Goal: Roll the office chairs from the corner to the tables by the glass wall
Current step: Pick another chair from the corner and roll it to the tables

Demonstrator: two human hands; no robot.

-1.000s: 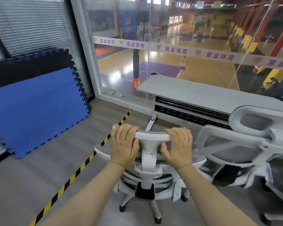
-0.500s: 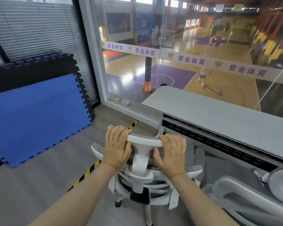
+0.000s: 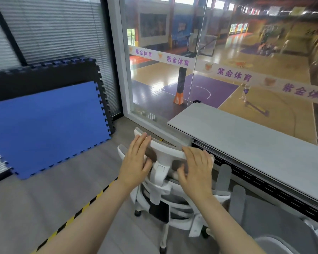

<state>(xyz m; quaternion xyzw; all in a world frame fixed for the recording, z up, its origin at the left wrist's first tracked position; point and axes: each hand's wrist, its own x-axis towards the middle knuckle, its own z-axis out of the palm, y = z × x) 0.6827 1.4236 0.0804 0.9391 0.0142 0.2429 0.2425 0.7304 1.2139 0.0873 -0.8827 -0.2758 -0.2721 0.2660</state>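
Observation:
A white office chair point(image 3: 163, 182) with a grey mesh headrest stands right in front of me, its back toward me, at the left end of the grey table point(image 3: 246, 140) by the glass wall point(image 3: 173, 79). My left hand point(image 3: 136, 162) lies on the left part of the headrest, fingers nearly straight over its top edge. Over the right part sits my right hand point(image 3: 196, 169), fingers curled on the top and thumb behind. The chair's seat is hidden by its back. A second grey and white chair point(image 3: 273, 226) sits at the lower right, partly under the table.
Blue and black foam mats point(image 3: 44, 125) lean against the blinds on the left. Yellow-black tape point(image 3: 77, 213) runs diagonally across the grey floor. The window frame post point(image 3: 117, 70) meets the floor just ahead of the chair. Beyond the glass lies a basketball court.
The chair has rolled forward and left, closer to the glass and the table's end. The second chair has slid toward the lower right of view. My left fingers have straightened.

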